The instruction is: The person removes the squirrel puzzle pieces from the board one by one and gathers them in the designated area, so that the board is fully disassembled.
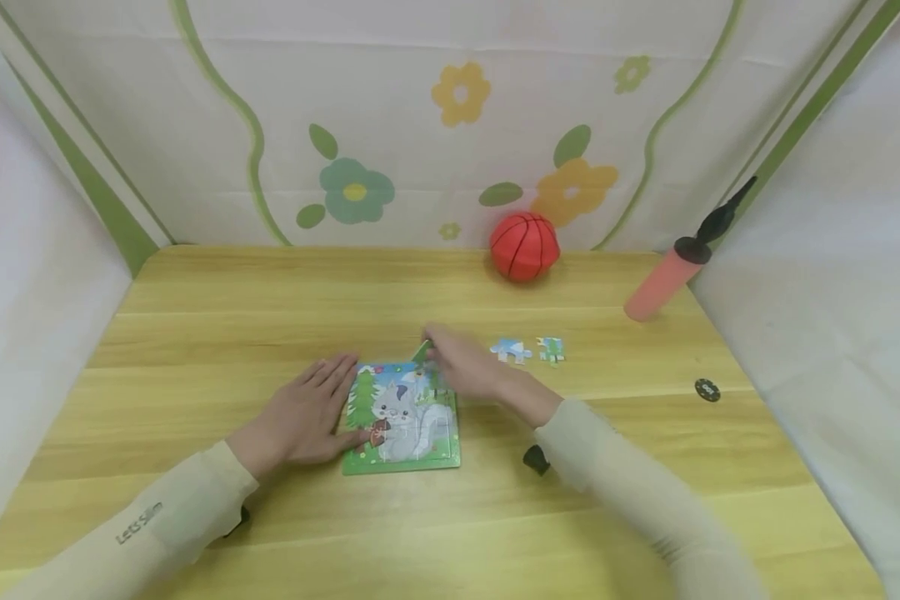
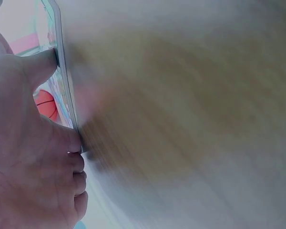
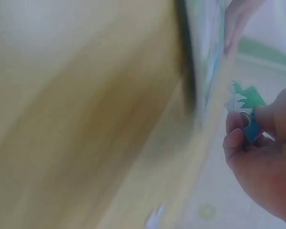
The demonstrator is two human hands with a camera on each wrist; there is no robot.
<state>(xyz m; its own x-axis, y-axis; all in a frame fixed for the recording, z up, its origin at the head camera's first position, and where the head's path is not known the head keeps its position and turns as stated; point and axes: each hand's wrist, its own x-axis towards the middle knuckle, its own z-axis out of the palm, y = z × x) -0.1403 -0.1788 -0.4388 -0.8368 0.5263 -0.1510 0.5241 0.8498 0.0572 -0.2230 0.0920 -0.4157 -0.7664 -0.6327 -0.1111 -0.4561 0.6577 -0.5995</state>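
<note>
The right hand [image 1: 461, 367] pinches a green puzzle piece [image 3: 245, 98]. Lower it flat, just past that grip, while the flat, open left hand [image 1: 307, 417] steadies the puzzle board [image 1: 405, 457].

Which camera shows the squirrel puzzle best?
The head view: the whole puzzle lies flat on the table, squirrel picture clear. The left wrist view shows only its edge; the right wrist view a blurred edge.

The head view looks forward and down from the near edge of the table [image 1: 195, 317], taking in its whole top. Both wrist views sit low and very close, blurred, sharing with it the puzzle [image 1: 405, 417] edge.
</note>
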